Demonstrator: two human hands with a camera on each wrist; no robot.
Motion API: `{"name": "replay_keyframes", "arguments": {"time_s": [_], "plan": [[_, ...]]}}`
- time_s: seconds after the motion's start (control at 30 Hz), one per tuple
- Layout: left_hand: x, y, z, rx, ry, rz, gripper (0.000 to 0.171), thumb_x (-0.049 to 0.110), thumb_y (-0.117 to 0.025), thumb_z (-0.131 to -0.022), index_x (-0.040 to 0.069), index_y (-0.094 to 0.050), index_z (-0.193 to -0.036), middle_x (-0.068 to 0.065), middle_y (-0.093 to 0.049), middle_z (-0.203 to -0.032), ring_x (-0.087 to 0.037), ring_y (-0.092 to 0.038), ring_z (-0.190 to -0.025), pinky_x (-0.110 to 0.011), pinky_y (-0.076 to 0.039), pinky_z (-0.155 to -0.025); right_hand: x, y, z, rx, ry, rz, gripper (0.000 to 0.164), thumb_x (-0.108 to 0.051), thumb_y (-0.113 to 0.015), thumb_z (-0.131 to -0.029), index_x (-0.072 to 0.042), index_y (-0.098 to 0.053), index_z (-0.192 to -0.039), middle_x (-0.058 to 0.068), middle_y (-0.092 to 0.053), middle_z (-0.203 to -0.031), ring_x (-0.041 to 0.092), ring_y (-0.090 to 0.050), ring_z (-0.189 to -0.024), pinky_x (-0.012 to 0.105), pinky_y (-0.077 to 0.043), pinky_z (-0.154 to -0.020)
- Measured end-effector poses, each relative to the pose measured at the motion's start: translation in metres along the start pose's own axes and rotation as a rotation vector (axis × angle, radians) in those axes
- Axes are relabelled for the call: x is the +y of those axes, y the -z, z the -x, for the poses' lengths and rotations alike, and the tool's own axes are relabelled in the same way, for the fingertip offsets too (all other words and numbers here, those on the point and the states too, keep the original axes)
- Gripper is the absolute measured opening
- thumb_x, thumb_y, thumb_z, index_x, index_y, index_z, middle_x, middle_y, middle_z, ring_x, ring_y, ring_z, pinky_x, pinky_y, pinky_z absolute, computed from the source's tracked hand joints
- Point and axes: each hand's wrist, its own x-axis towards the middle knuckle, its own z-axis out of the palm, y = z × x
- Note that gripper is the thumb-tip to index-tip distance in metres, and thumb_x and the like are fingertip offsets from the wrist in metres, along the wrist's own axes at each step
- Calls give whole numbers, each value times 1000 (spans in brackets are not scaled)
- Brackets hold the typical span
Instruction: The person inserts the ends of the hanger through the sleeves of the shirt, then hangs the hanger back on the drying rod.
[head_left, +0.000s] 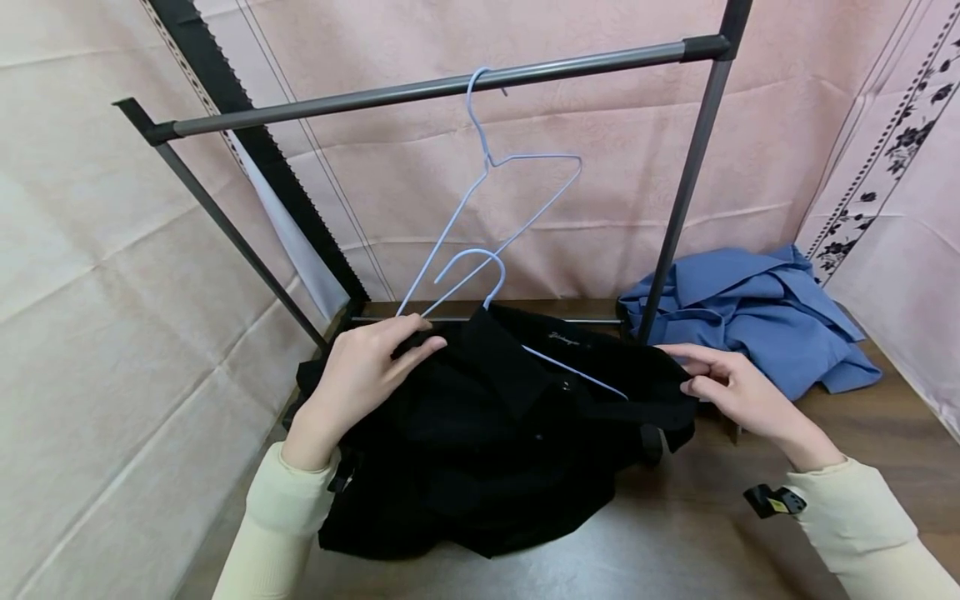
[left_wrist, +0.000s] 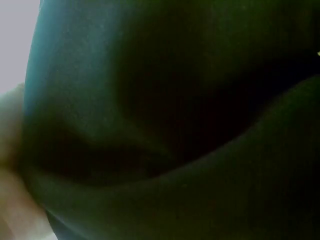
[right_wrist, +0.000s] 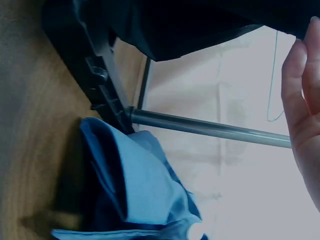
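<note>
A black collared garment [head_left: 465,475] with snap buttons spreads across the lower middle of the head view. A light blue hanger [head_left: 503,271] sits inside it, its hook rising out of the collar and one arm showing across the inner back. My left hand [head_left: 360,367] grips the garment at its left shoulder, thumb on top. At the opposite shoulder, my right hand [head_left: 738,400] pinches the cloth's edge between thumb and fingers; the right wrist view shows these fingertips [right_wrist: 295,50] at the black fabric. Dark, blurred cloth [left_wrist: 150,120] fills most of the left wrist view.
Behind the garment stands a dark metal rack [head_left: 360,102]. A second light blue hanger [head_left: 486,158] hangs from its rail. Blue folded cloth [head_left: 750,317] lies by the rack's right leg on the brown wooden surface [head_left: 712,517]. Pale patterned fabric [head_left: 360,183] backs the area.
</note>
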Motion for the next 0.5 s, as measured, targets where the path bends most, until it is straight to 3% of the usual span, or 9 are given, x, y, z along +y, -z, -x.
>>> {"name": "replay_keyframes", "arguments": {"time_s": [0.23, 0.37, 0.5], "plan": [[5, -7, 0, 74, -83, -68, 21, 33, -68, -97, 17, -62, -85, 7, -51, -68, -7, -37, -50, -27, -30, -44, -15, -4, -2, -26, 80, -57, 59, 21, -43, -91, -2, -50, -145, -6, -67, -88, -2, -49, -61, 25, -44, -58], [13, -10, -2, 130, -124, -102, 20, 30, -71, -95, 15, -64, -85, 5, -54, -70, -6, -37, -47, -26, -30, -41, -24, -10, -4, -36, 130, -59, 59, 22, -48, -88, 0, -50, -143, -7, -64, -84, 3, -51, -62, 24, -43, -59], [19, -14, -3, 153, -120, -96, 21, 31, -68, -98, 13, -65, -87, 4, -58, -74, -9, -42, -45, -27, -32, -40, -30, -18, -4, -59, 140, 0, 52, 16, -57, -91, -4, -53, -138, -9, -54, -80, 1, -45, -59, 24, -40, -57]]}}
